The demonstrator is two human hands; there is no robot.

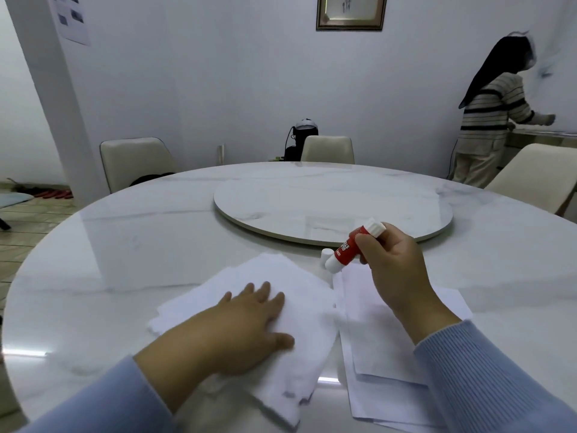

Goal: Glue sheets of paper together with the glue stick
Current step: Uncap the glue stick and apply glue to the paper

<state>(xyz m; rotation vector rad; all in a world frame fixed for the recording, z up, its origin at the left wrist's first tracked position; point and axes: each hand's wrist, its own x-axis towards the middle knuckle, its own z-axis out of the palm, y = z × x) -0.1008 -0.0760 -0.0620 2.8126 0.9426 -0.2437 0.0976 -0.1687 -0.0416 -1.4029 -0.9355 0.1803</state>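
Here the left hand [249,323] presses flat on the ragged-edged white paper stack [299,310], while the right hand [396,270] grips the red-and-white glue stick [354,246] above bare marble table [156,245].

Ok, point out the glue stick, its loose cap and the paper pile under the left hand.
glue stick [347,250]: head view, on its red label.
cap [326,255]: head view, on its white side.
paper pile [281,273]: head view, on bare sheet beyond the fingers.

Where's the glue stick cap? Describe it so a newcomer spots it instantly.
Start at the round marble table and find the raised turntable at its centre. Just in front of the turntable's near edge, beside the tip of the red glue stick held in the right hand, stands the cap. It is a small white cylinder, upright on the tabletop, unlike the flat paper sheets nearby.
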